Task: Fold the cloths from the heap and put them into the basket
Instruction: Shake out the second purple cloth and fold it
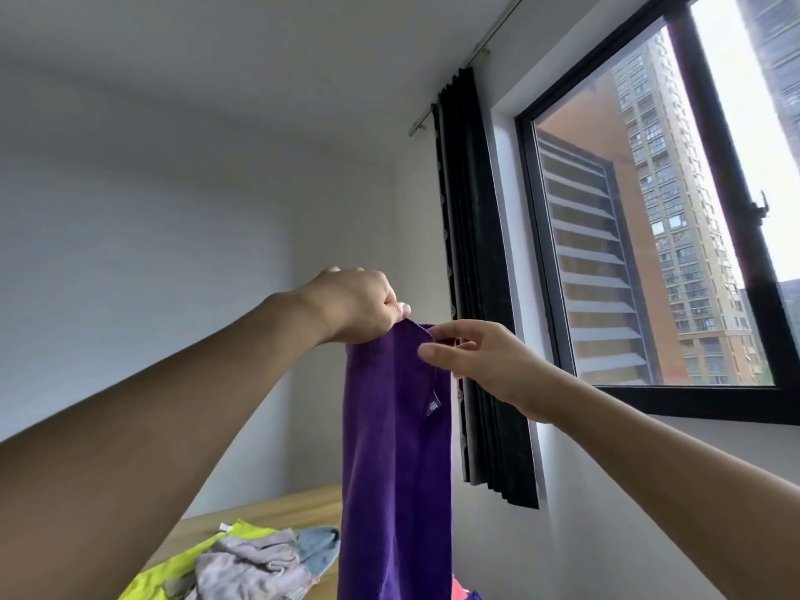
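Note:
A purple cloth hangs straight down in front of me, held up high at its top edge. My left hand grips the top left corner in a closed fist. My right hand pinches the top right edge between thumb and fingers, close beside the left hand. A small label shows on the cloth below my right thumb. The heap of cloths, yellow-green, grey-pink and light blue, lies on the wooden table at the bottom left. No basket is in view.
A white wall stands behind the table. A dark curtain hangs right of the cloth, beside a black-framed window. A bit of pink-orange cloth peeks out at the bottom, right of the purple one.

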`<act>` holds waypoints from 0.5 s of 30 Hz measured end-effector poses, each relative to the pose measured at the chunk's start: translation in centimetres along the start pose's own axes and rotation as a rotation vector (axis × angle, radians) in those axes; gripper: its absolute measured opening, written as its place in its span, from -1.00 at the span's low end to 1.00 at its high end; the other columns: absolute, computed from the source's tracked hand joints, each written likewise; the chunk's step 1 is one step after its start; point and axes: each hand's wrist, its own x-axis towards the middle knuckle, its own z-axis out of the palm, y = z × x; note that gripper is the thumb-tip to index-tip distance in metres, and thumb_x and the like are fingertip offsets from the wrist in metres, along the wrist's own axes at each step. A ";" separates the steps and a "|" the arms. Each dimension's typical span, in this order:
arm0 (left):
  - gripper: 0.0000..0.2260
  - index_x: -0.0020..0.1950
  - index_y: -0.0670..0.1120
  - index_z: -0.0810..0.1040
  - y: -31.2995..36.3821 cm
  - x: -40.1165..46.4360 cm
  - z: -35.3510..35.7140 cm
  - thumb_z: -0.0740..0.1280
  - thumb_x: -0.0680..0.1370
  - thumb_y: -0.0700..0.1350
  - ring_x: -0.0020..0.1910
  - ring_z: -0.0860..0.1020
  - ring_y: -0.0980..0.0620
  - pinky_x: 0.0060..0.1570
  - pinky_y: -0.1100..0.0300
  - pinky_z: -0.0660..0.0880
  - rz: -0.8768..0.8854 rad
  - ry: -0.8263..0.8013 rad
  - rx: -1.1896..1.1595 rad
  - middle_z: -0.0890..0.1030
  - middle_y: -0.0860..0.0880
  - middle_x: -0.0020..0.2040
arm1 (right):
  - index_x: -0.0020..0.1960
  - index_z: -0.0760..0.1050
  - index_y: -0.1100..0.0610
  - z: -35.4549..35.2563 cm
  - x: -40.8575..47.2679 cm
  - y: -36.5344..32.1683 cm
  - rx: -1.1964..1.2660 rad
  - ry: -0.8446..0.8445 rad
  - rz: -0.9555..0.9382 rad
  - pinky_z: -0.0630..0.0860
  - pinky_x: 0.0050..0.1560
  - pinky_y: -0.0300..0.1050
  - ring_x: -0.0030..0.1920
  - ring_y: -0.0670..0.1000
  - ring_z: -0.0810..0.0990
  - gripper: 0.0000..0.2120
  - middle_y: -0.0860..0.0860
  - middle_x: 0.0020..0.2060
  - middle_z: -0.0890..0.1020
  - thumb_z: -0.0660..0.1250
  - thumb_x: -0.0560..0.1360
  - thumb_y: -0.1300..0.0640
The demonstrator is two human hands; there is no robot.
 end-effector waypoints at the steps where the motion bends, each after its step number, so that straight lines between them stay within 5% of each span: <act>1: -0.54 -0.42 -0.06 0.28 0.0 0.1 -0.1 0.13 0.63 0.11 -0.34 0.42 0.05 0.01 0.16 0.26 0.001 -0.001 -0.008 0.38 0.06 -0.49 | 0.13 0.58 -0.09 0.2 0.0 -0.2 0.009 0.033 -0.011 0.57 0.16 0.07 -0.03 -0.01 0.68 -0.49 -0.01 -0.07 0.70 0.47 0.27 -0.30; 6: -0.57 -0.30 -0.10 0.41 -0.4 0.0 -0.1 0.12 0.62 0.17 -0.14 0.55 -0.05 0.00 0.14 0.26 0.001 -0.027 -0.072 0.48 -0.03 -0.35 | 0.00 0.65 0.03 0.8 0.4 -0.4 0.017 0.188 -0.080 0.61 0.05 0.07 -0.12 0.04 0.69 -0.89 0.01 -0.16 0.71 0.40 0.49 0.08; 9: -0.55 -0.13 -0.07 0.59 -1.1 -0.1 0.2 0.10 0.61 0.22 -0.08 0.56 0.06 0.17 0.12 0.26 -0.041 -0.143 -0.080 0.63 0.07 -0.19 | -0.09 0.66 0.10 0.8 0.9 -0.4 0.099 0.215 -0.059 0.59 -0.04 -0.06 -0.20 0.00 0.65 -0.86 0.02 -0.21 0.70 0.32 0.54 0.19; 15: -0.76 -0.04 0.00 0.61 -3.7 -1.1 2.6 0.20 0.58 0.08 0.02 0.54 0.03 0.11 0.09 0.47 -0.112 -0.354 -0.165 0.63 0.07 -0.05 | -0.06 0.63 0.26 0.5 2.3 0.5 0.429 0.173 0.072 0.61 -0.19 -0.21 -0.29 -0.03 0.61 -0.93 0.08 -0.26 0.66 0.37 0.50 0.30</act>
